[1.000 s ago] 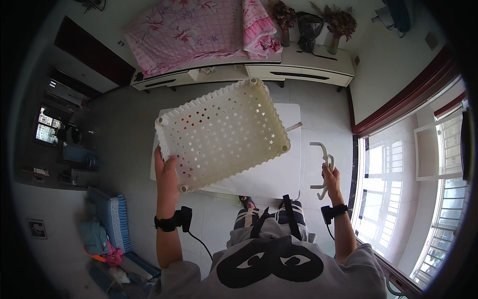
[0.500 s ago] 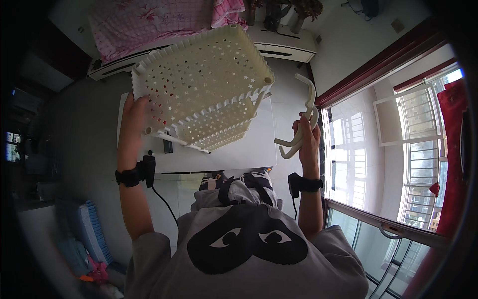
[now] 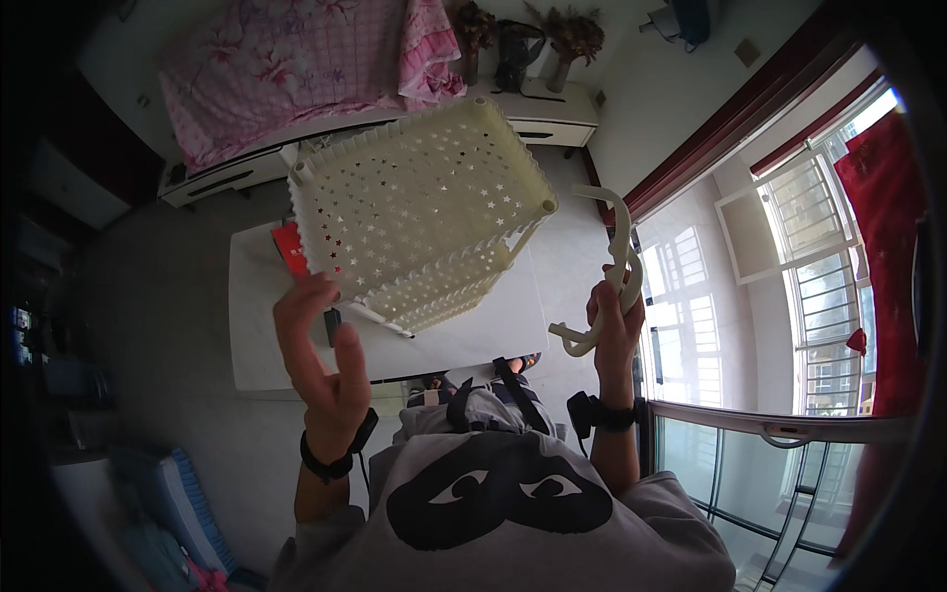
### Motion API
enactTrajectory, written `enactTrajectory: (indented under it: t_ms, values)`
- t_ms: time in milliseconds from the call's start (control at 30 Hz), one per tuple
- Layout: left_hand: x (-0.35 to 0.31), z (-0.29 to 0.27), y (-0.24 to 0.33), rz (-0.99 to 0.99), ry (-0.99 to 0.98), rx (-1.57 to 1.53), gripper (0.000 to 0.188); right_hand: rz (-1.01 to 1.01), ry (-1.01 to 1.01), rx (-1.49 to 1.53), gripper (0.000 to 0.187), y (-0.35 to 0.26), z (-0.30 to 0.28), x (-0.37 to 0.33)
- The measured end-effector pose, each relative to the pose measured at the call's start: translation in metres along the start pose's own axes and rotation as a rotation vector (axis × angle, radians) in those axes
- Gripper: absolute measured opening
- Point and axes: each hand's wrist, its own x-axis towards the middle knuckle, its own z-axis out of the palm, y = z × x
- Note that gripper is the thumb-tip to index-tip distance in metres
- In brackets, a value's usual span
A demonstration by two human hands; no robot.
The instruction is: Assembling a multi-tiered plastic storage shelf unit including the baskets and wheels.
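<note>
A cream plastic shelf rack (image 3: 424,187) with star-shaped holes and scalloped edges stands tilted over the white table (image 3: 258,335). Its lower tier shows beneath the upper panel. My left hand (image 3: 330,360) is at the rack's near left corner, thumb and fingers apart; whether a fingertip touches the corner I cannot tell. Off to the right, my right hand (image 3: 619,321) is closed around curved cream plastic tubes (image 3: 621,237), apart from the rack. More than one bent piece seems to be in the grip.
On the table lie a red flat item (image 3: 289,247) and a small dark block (image 3: 332,323). Behind stands a low white cabinet (image 3: 538,111) with a pink floral cloth (image 3: 286,69) and vases of dried flowers (image 3: 572,39). A glass sliding door (image 3: 730,464) is at the right.
My left hand has come off the rack's left side and moved nearer to me, fingers now spread. My right hand still holds the tubes, their angle changed. The head view has shifted.
</note>
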Motion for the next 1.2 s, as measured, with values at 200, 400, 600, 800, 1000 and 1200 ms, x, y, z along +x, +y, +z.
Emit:
enactTrajectory:
  t_ms: [200, 400, 600, 800, 1000, 1200]
  values:
    - [-0.005, 0.018, 0.042, 0.193, -0.712, -0.195, 0.061, -0.067, -0.149, 0.141, 0.043, -0.053, 0.038, -0.036]
    - [-0.021, 0.050, 0.036, 0.128, -0.722, -0.136, 0.075, 0.048, -0.421, 0.248, 0.051, -0.070, 0.076, -0.052]
    - [-0.019, 0.046, 0.035, 0.060, -0.859, -0.052, 0.050, 0.177, -0.508, 0.317, 0.055, -0.080, 0.084, -0.056]
    - [-0.010, 0.028, 0.025, 0.335, -0.613, 0.099, 0.048, 0.083, -0.595, 0.238, 0.051, -0.080, 0.090, -0.047]
    - [-0.005, -0.019, 0.005, 0.240, -0.081, -0.107, 0.039, 0.379, -0.512, 0.403, 0.023, -0.071, 0.054, -0.031]
    - [-0.007, 0.007, -0.020, 0.125, 0.048, -0.208, 0.039, 0.716, -0.553, 0.554, 0.041, -0.019, 0.043, -0.064]
